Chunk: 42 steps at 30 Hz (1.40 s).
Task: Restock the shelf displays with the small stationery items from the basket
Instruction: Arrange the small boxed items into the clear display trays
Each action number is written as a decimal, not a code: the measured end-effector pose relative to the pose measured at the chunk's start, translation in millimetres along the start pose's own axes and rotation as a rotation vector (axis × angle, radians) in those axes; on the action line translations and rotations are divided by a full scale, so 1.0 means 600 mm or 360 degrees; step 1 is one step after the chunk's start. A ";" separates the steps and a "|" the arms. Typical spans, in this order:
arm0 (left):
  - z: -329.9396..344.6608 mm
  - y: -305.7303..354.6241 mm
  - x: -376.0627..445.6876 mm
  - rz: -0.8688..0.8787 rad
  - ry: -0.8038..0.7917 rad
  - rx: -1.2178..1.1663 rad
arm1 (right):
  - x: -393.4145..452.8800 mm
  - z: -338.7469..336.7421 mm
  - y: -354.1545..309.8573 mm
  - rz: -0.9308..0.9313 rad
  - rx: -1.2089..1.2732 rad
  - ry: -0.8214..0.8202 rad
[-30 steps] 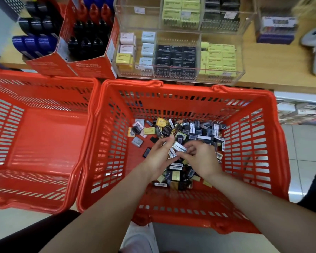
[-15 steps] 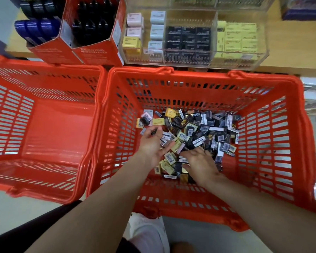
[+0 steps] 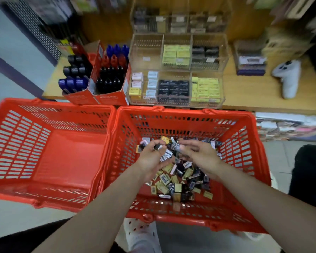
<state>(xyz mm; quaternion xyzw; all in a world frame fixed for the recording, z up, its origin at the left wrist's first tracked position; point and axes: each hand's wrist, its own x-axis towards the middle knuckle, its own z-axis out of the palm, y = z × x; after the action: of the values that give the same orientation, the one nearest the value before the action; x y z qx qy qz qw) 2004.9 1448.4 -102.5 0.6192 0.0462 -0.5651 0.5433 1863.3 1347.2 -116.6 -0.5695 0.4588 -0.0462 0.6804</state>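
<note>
Fingers [image 3: 158, 143] of the left hand [image 3: 151, 157] curl round a few small packets [image 3: 166, 154], raised over the red basket [image 3: 244, 143]; the right hand [image 3: 199, 154] pinches a dark packet [image 3: 176, 147] beside it. Loose stationery items [image 3: 179, 181] heap on the basket floor beneath. A second red basket [image 3: 44, 148] stands touching on the left, and clear shelf displays [image 3: 175, 88] sit beyond on the wooden shelf [image 3: 254, 99]

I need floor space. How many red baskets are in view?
2. One basket is on the left, with nothing showing inside. The other is beside it on the right, holding the small items under both hands.
</note>
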 end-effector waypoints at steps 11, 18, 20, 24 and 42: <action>0.072 0.148 -0.281 0.0290 -0.0253 -0.0184 | -0.234 -0.037 -0.231 -0.0600 -0.0108 -0.0005; 0.087 0.181 -0.341 0.0270 -0.0371 -0.0205 | -0.275 -0.040 -0.273 -0.0799 -0.0306 0.0142; 0.092 0.184 -0.326 0.0309 -0.0405 -0.0115 | -0.271 -0.039 -0.278 -0.0849 -0.0347 0.0145; 0.106 0.199 -0.282 0.0408 -0.0495 -0.0104 | -0.256 -0.056 -0.299 -0.0931 -0.0325 0.0197; 0.158 0.251 -0.193 0.0627 -0.0752 -0.0180 | -0.161 -0.107 -0.346 -0.1241 -0.0206 0.0333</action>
<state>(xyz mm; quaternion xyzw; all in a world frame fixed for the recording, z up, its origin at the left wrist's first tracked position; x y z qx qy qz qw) 2003.0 1382.8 99.4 0.4367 -0.1709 -0.5736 0.6716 1859.8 1284.8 112.7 -0.7347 0.2772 -0.3293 0.5243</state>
